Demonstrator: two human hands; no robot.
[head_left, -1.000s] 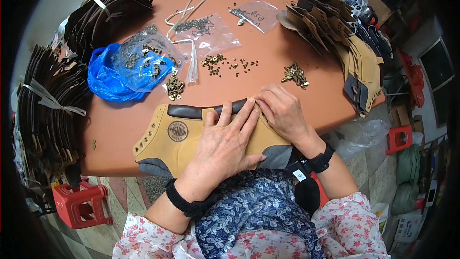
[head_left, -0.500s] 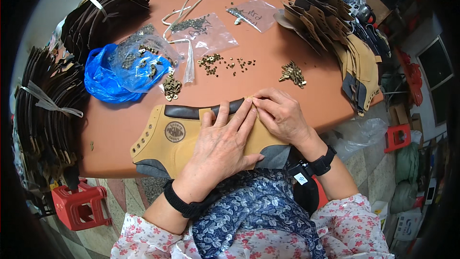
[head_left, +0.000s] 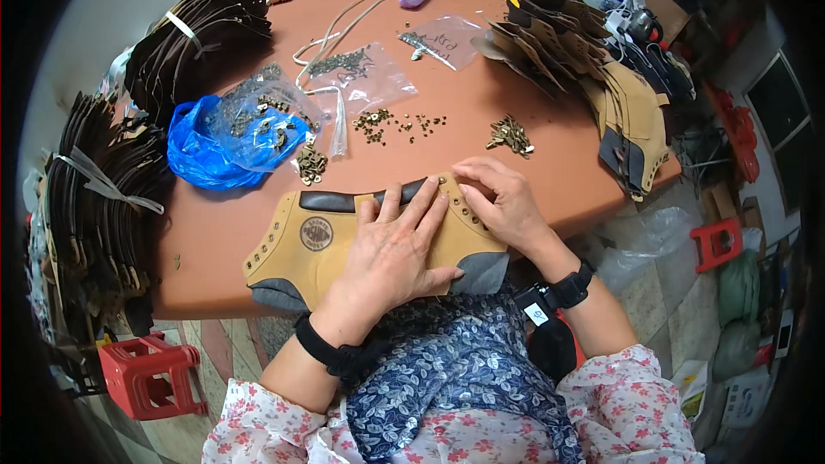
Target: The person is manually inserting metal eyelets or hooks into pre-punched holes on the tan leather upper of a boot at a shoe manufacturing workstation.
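Note:
A tan shoe upper [head_left: 339, 228] with grey corner panels and a dark padded collar [head_left: 326, 201] lies flat at the table's near edge. Metal eyelets line both its side edges, and a round dark printed badge [head_left: 316, 234] sits left of my hand. My left hand [head_left: 387, 249] rests spread on the upper, its fingertips on the collar and near the top right corner. Beside that corner, my right hand [head_left: 509, 206] has its thumb and forefinger apart with nothing visible between them; its other fingers are partly hidden. The eyelet row [head_left: 470, 213] shows just left of it.
Small brass hooks lie in piles [head_left: 511, 136] [head_left: 310, 163], with small fittings [head_left: 374, 126] between. A blue bag [head_left: 202, 150] and clear bags [head_left: 378, 77] lie behind. Dark bundles [head_left: 112, 163] stand left, stacked uppers [head_left: 632, 112] right. Red stools [head_left: 155, 375] [head_left: 718, 245] stand on the floor.
My right hand's fingers have parted and drawn off the upper's top right corner, baring the eyelet row there. My left hand stays spread on the upper. The whole view has shifted slightly.

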